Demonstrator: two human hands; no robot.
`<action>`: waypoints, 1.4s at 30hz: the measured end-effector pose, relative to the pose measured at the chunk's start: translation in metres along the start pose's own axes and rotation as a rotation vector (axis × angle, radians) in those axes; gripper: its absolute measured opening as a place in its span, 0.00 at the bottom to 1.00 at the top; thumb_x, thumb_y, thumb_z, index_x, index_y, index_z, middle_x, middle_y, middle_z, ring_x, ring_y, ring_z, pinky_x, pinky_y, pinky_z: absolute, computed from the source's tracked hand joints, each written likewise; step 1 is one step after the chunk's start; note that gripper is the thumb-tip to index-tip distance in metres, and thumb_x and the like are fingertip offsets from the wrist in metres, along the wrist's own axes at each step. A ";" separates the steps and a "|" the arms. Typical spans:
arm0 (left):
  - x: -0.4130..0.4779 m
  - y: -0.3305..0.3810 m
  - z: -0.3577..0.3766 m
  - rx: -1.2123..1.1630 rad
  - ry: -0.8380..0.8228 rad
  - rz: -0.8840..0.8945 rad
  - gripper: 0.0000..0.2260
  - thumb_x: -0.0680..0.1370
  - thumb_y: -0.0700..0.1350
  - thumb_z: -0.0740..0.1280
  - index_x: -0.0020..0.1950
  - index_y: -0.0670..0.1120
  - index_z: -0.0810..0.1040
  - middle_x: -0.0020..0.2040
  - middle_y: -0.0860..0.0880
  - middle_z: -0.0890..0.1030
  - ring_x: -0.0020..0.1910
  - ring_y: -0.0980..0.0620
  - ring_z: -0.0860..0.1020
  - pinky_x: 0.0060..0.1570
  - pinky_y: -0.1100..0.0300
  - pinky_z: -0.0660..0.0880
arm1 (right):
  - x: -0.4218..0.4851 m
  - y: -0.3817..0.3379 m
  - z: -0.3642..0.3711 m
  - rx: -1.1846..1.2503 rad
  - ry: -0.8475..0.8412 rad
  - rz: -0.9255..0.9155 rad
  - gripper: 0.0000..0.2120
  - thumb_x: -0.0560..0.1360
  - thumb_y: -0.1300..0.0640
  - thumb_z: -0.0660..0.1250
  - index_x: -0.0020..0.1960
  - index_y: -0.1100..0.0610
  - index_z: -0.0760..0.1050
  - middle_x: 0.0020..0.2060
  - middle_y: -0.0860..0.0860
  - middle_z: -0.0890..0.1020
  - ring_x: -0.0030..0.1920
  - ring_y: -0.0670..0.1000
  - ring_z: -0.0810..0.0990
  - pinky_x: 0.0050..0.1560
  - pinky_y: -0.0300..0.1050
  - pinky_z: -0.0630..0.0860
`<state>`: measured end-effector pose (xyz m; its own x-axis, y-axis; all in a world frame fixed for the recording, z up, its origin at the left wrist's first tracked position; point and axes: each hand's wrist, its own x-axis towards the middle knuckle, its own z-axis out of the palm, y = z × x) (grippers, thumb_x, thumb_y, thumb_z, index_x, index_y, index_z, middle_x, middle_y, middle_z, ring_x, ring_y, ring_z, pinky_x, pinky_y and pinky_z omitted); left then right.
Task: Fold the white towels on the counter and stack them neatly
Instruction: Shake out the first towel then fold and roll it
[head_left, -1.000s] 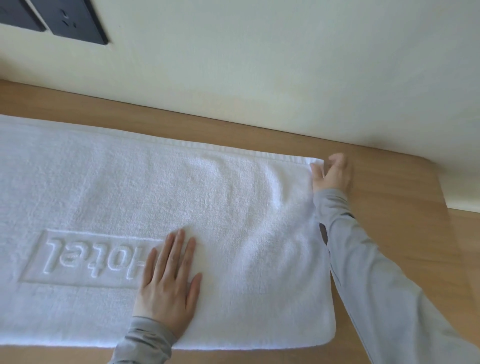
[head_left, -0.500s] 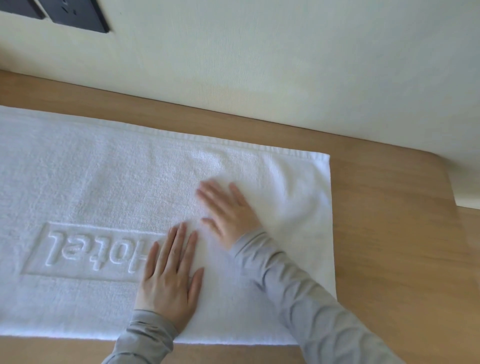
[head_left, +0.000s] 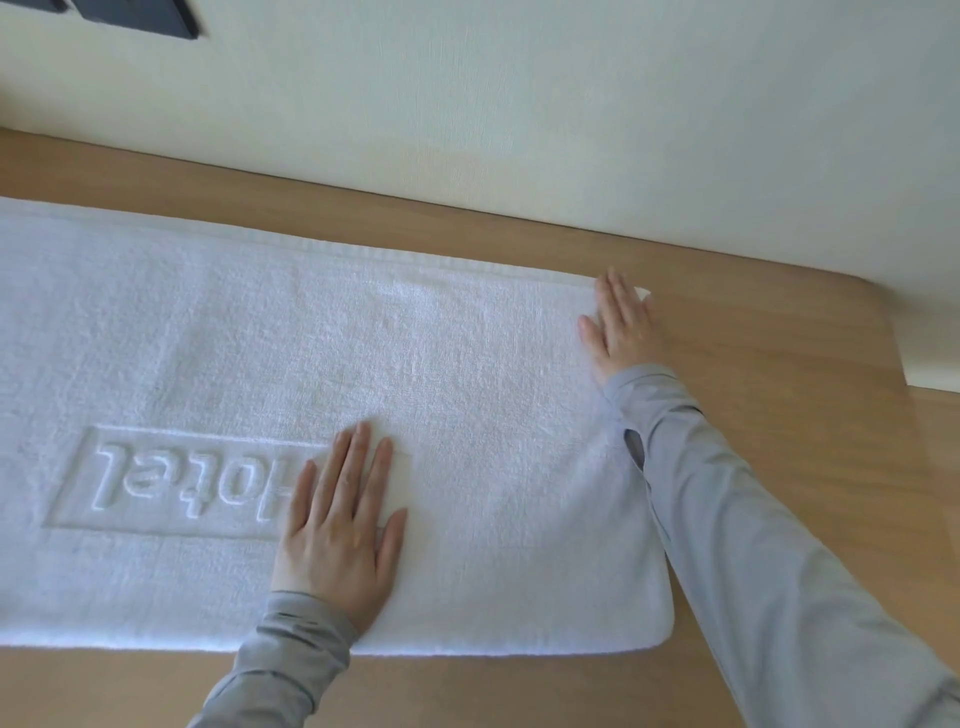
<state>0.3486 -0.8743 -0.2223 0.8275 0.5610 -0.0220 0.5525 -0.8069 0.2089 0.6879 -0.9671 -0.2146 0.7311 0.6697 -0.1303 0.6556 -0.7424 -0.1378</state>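
Note:
A white towel (head_left: 467, 374) with an embossed "Hotel" panel lies spread flat on the wooden counter (head_left: 779, 395); its left part runs out of view. My left hand (head_left: 340, 525) presses flat on the towel beside the lettering, fingers straight. My right hand (head_left: 621, 325) lies flat on the towel's far right corner, fingers straight and pointing toward the wall, partly over the counter. Both arms wear grey sleeves.
A pale wall (head_left: 519, 114) runs along the counter's far edge, with a dark switch plate (head_left: 140, 15) at the top left. The counter's right end (head_left: 883, 364) drops off beside a white ledge. Bare wood shows to the right of the towel.
My right hand slid from the middle of the towel out to its far right corner, smoothing it. The left hand stayed in place.

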 end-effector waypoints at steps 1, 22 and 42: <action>0.000 0.000 0.000 0.003 -0.001 0.000 0.27 0.79 0.54 0.49 0.76 0.45 0.58 0.77 0.46 0.57 0.76 0.48 0.56 0.73 0.46 0.54 | -0.004 -0.006 -0.004 -0.036 0.011 0.034 0.27 0.82 0.50 0.48 0.76 0.60 0.46 0.77 0.54 0.47 0.77 0.51 0.44 0.75 0.51 0.39; 0.000 0.002 0.000 0.002 0.010 -0.009 0.27 0.79 0.54 0.48 0.76 0.45 0.58 0.77 0.46 0.58 0.76 0.48 0.56 0.73 0.47 0.53 | -0.172 -0.013 0.030 0.089 0.029 0.161 0.35 0.75 0.41 0.37 0.76 0.59 0.46 0.77 0.53 0.50 0.77 0.51 0.47 0.76 0.52 0.46; -0.001 0.002 0.001 0.002 0.029 -0.006 0.27 0.79 0.54 0.49 0.76 0.45 0.59 0.77 0.46 0.58 0.76 0.48 0.56 0.73 0.47 0.52 | -0.249 -0.021 0.040 -0.075 -0.007 -0.203 0.29 0.80 0.44 0.45 0.75 0.61 0.54 0.75 0.56 0.57 0.75 0.54 0.56 0.71 0.56 0.57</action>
<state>0.3491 -0.8766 -0.2231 0.8208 0.5712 0.0046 0.5581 -0.8036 0.2067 0.4845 -1.1171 -0.2189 0.5818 0.8053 -0.1139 0.8014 -0.5915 -0.0881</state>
